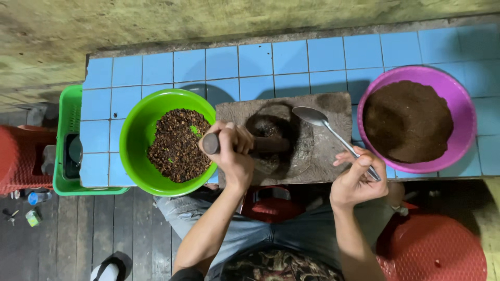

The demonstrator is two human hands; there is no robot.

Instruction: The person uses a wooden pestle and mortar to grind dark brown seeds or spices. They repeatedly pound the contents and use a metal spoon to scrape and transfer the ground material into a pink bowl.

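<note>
My left hand (233, 151) grips a dark stone pestle (271, 144) whose far end rests in the hollow of a flat grey grinding stone (333, 106) on the blue tiled counter (271, 60). A little dark ground matter lies in that hollow. My right hand (358, 179) holds a metal spoon (319, 118) by its handle, the empty bowl of the spoon hanging over the stone's right part. Left of the stone stands a green bowl (136, 130) of coarse dark brown pieces. At the right stands a purple bowl (463, 104) heaped with fine brown powder.
A green plastic crate (66, 119) hangs off the counter's left end, beside a red stool (21, 156). Another red stool (432, 250) sits at the lower right. Small bottles lie on the wooden floor (104, 229) at the left. A rough wall runs behind the counter.
</note>
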